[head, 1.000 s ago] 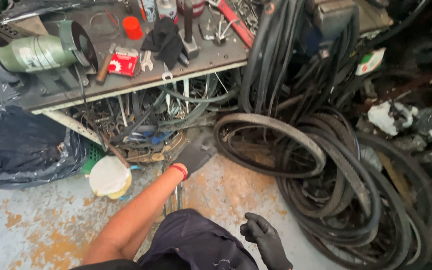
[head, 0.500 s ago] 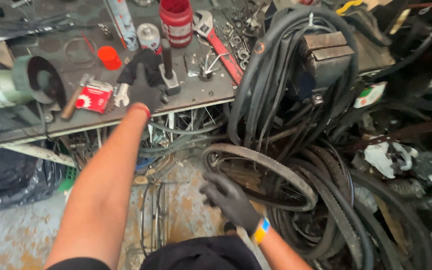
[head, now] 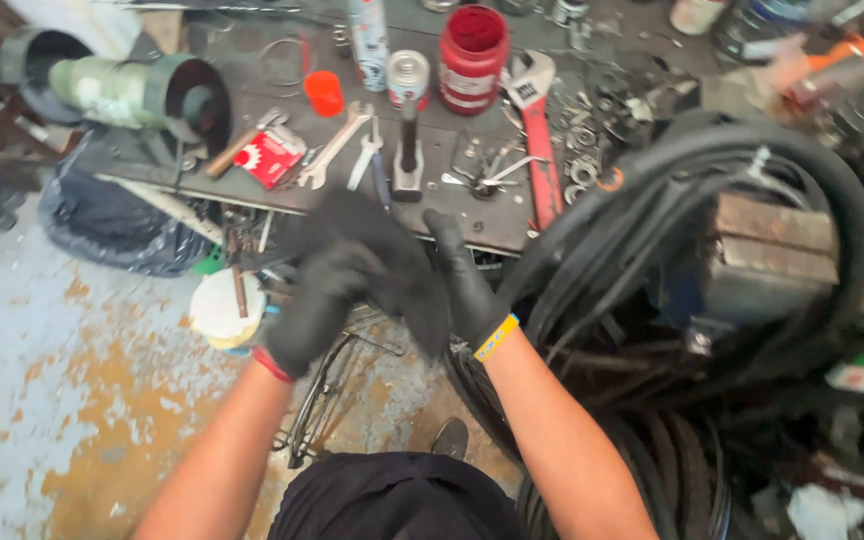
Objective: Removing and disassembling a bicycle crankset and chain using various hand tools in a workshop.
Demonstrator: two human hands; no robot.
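Both gloved hands meet in front of the counter (head: pixel 202 195) edge, just left of the heap of black tyres (head: pixel 672 300): the left hand (head: pixel 317 305) looks to be tugging a black glove snug over the right hand (head: pixel 452 285), so the step seems to be gloving up, and seating it calls for a firm pull at the cuff. Motion blur smears the fingers, so I cannot tell how tightly either grip closes or exactly what it pinches, and the tyres are cut off at the right edge.

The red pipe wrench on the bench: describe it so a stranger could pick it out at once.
Start at the dark metal workbench across the top of the view. Right of the red plastic jar, the long red pipe wrench lies lengthwise, silver jaw pointing away. The smaller silver spanners to its left are unpainted; only this tool has a red handle.
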